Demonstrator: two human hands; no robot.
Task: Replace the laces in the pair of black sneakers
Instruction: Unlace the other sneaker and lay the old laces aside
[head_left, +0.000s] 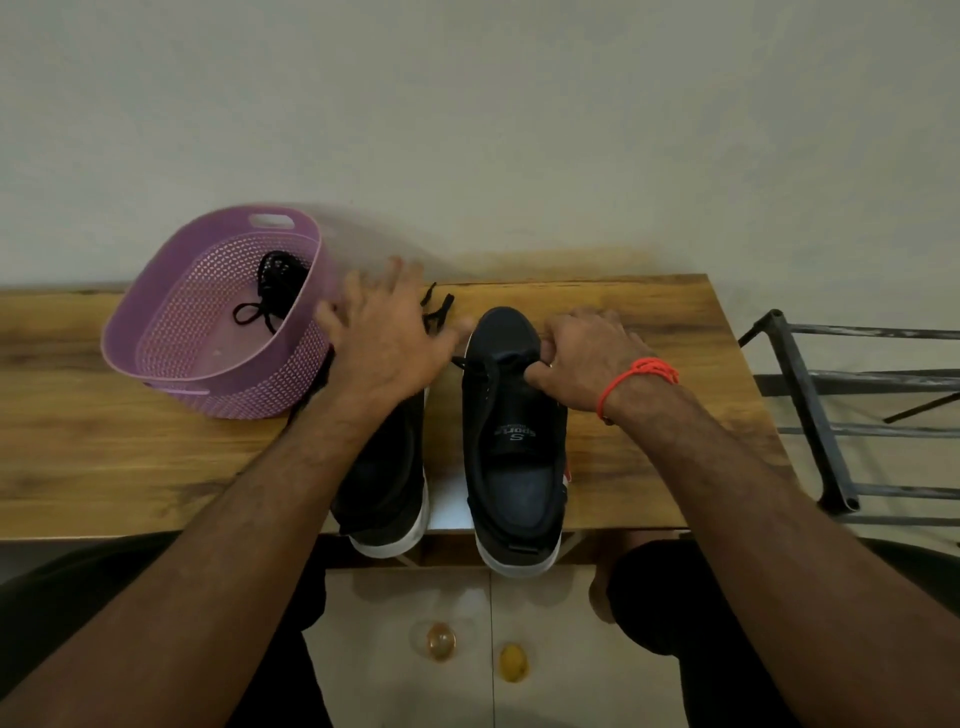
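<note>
Pinching the lace at the toe-end eyelets, the right hand (582, 358) works the right sneaker (514, 441) at bench (130, 467) centre. The left hand (384, 343), fingers spread, covers the left sneaker (387, 483) at 9 o'clock of it. Judged step: unlacing; next, draw the lace free. Black laces (270, 291) lie in the basket (171, 364) at 10 o'clock.

Purple basket (171, 332) tilted at table's (104, 457) left, blocks left side. Two sneakers (511, 447) centre, narrow gap between. Open wood right of sneakers; metal rack (810, 415) beyond table's right edge.
</note>
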